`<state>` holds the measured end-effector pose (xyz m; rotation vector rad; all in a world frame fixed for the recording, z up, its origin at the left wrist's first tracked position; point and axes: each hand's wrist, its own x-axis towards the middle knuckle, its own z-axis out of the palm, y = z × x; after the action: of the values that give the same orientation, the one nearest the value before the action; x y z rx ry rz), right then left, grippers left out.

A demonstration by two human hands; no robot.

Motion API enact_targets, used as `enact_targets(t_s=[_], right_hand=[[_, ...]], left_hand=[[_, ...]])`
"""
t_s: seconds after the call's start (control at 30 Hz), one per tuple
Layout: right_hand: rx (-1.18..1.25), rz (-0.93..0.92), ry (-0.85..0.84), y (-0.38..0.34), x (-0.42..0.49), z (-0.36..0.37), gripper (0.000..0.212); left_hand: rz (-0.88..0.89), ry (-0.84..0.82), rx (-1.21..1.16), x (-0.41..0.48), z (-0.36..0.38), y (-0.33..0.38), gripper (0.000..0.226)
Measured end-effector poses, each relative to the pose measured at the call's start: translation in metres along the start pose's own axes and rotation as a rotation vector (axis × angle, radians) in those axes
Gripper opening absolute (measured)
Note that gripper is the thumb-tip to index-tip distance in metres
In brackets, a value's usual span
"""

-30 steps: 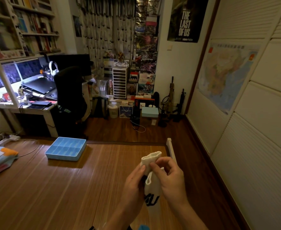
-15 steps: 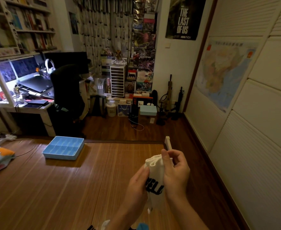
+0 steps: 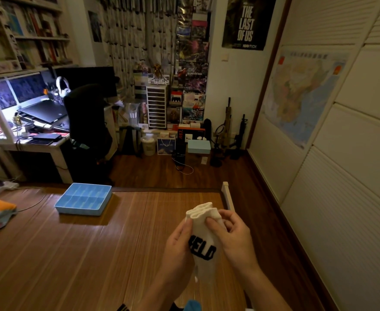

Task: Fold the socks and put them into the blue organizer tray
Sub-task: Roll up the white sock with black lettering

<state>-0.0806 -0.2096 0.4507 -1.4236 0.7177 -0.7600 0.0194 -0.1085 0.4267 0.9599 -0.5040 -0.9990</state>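
I see a dim room on my feed, warm cast overall. Brightest patch is the desk (image 3: pixel 41 146) nook at far left, cool white and blown out. The mat (image 3: pixel 95 254) carries a soft sheen; the tray (image 3: pixel 83 199) throws a shadow towards me. The chair (image 3: pixel 88 122) is crushed to black. The sock (image 3: pixel 203 241) is sharp, its lettering readable. Wide lens bows the wall panels (image 3: pixel 352 198) at right. Far shelves (image 3: pixel 27 30) look soft and noisy.

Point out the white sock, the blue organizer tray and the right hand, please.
white sock (image 3: pixel 200 231): head view, white cloth above the black letters.
blue organizer tray (image 3: pixel 79 210): head view, its near outer wall.
right hand (image 3: pixel 234 239): head view, back of the hand.
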Motion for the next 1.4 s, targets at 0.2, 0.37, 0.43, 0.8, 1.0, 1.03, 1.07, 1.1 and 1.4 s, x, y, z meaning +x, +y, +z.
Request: enact_targets(t_s=[0.2, 0.37, 0.43, 0.8, 1.0, 1.03, 1.07, 1.1, 1.4], right_hand=[[-0.001, 0.033, 0.046, -0.001, -0.001, 0.002, 0.040], [0.088, 0.025, -0.070, -0.009, -0.005, 0.005, 0.024], [0.104, 0.018, -0.069, -0.011, -0.004, 0.006, 0.025], [0.081, -0.015, 0.137, -0.006, 0.006, 0.010, 0.025], [0.125, -0.008, 0.161, -0.001, 0.009, 0.013, 0.020], [0.120, -0.010, 0.155, 0.000, 0.010, 0.012, 0.023], [0.111, -0.018, 0.149, -0.001, 0.010, 0.012, 0.025], [0.094, -0.034, 0.141, -0.002, 0.011, 0.010, 0.026], [-0.044, -0.147, 0.091, -0.005, 0.021, -0.005, 0.039]], left_hand=[[-0.045, -0.007, -0.112, 0.002, 0.001, 0.001, 0.048], [-0.079, 0.016, -0.222, 0.007, 0.000, 0.000, 0.052], [-0.081, 0.004, -0.244, 0.008, 0.001, 0.001, 0.051], [-0.040, -0.021, -0.055, 0.012, 0.008, 0.002, 0.060], [0.007, -0.034, 0.031, 0.017, 0.008, -0.004, 0.056], [-0.001, -0.027, 0.026, 0.018, 0.008, -0.004, 0.054], [-0.008, -0.023, 0.022, 0.019, 0.009, -0.003, 0.050], [-0.014, -0.020, 0.019, 0.019, 0.009, -0.002, 0.044], [-0.011, -0.063, 0.048, 0.025, 0.000, 0.003, 0.039]])
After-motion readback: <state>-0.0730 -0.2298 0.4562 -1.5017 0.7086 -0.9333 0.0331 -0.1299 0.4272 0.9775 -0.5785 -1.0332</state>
